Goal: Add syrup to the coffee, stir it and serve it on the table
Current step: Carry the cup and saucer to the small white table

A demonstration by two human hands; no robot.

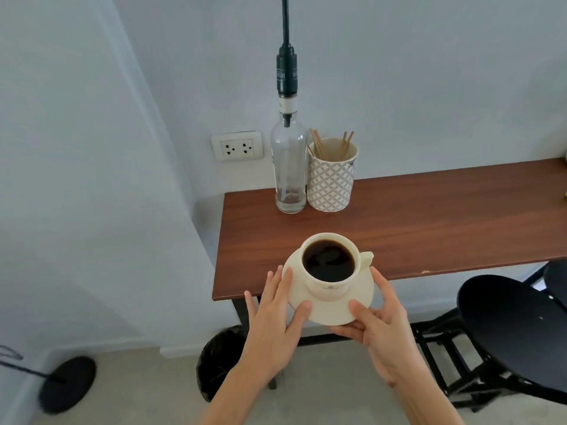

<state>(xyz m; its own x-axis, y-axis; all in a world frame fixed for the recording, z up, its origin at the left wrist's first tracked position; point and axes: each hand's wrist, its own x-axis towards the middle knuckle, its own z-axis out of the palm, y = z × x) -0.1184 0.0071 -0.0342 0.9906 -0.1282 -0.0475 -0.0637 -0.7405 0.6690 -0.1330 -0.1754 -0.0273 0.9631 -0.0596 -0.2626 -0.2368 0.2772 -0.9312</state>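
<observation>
A cream cup [329, 283] full of black coffee stands on a cream saucer [337, 312], its handle pointing right. My right hand [380, 329] grips the saucer's near right rim, thumb on top and fingers under it. My left hand [273, 314] rests flat against the saucer's left rim with fingers spread. The saucer hangs over the near left edge of the brown wooden table [429, 222]. At the table's back stands a clear syrup bottle [290, 167] with a dark green pump, nearly empty. Beside it, a patterned holder [331, 176] contains several wooden stir sticks.
A white wall with a power socket [237, 146] backs the table. A black stool [509, 326] stands at the right under the table edge. A dark bin [219, 366] sits below the table, and a black round stand base [67, 383] lies on the floor at left.
</observation>
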